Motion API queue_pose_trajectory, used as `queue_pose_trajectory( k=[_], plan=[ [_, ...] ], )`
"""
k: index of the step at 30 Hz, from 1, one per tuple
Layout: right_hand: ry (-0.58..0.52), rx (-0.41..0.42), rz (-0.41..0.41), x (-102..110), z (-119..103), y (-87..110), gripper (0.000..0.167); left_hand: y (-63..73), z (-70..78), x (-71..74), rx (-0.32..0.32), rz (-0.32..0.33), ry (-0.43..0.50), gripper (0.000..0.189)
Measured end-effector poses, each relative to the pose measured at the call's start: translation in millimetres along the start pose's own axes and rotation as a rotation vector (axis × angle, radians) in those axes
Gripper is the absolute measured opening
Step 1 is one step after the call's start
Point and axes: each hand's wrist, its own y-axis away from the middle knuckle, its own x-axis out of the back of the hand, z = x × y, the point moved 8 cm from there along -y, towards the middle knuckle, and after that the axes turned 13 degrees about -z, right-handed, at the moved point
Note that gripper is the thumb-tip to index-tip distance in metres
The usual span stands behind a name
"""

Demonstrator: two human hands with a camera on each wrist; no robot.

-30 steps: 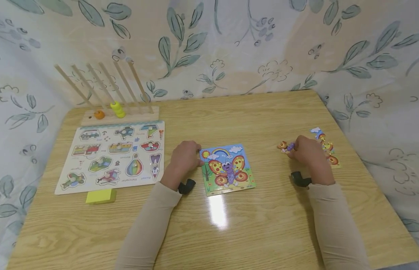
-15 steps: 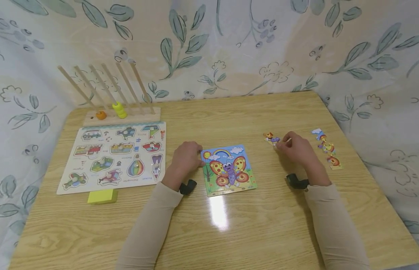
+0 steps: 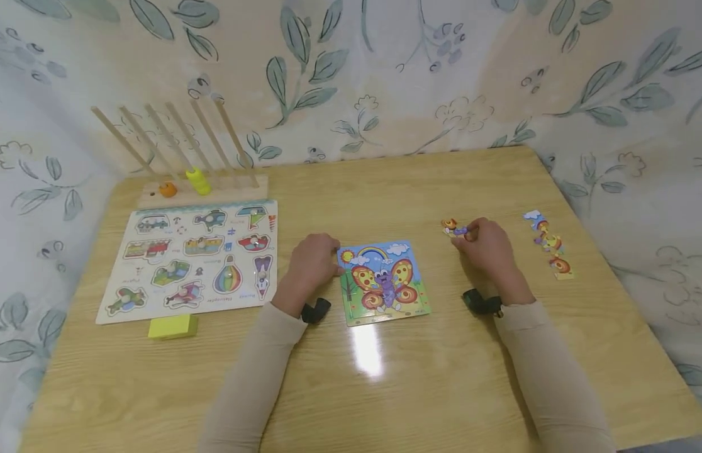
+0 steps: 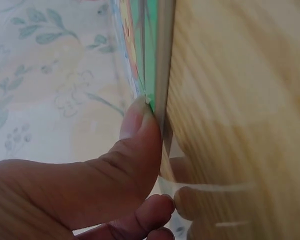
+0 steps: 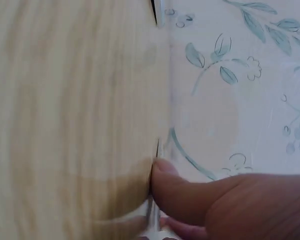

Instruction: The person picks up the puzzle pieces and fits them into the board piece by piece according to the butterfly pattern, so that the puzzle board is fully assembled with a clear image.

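A square butterfly jigsaw puzzle (image 3: 383,283) lies on the table in front of me in the head view. My left hand (image 3: 310,270) grips its left edge near the upper corner; in the left wrist view the thumb (image 4: 140,122) presses against the green edge. To the right of the puzzle, my right hand (image 3: 489,248) pinches a small jigsaw piece (image 3: 450,226) with orange, white and purple print, close over the table. The right wrist view shows that piece (image 5: 159,150) edge-on at the thumb tip, its printed face hidden.
Several loose jigsaw pieces (image 3: 549,244) lie in a column near the table's right edge. On the left is a vehicle peg puzzle board (image 3: 189,261), with a yellow block (image 3: 172,326) below it. Behind it stands a wooden rack (image 3: 243,184) with upright pegs and coloured beads.
My right hand has moved left with the jigsaw piece, away from the column of loose pieces, then slowed. The left hand stays at the puzzle's edge.
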Motion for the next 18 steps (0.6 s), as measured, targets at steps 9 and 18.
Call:
queue_pose_trajectory(
  k=[9,18],
  plan=[
    [-0.15,0.248,0.044,11.2,-41.9,-0.3,0.018,-4.2,2.7,10.0,-0.017,0.03,0.002,0.043],
    [-0.267,0.457,-0.556,-50.0,-114.9,44.6,0.012,-4.4,-0.9,0.7,0.001,-0.023,0.007,0.052]
  ],
)
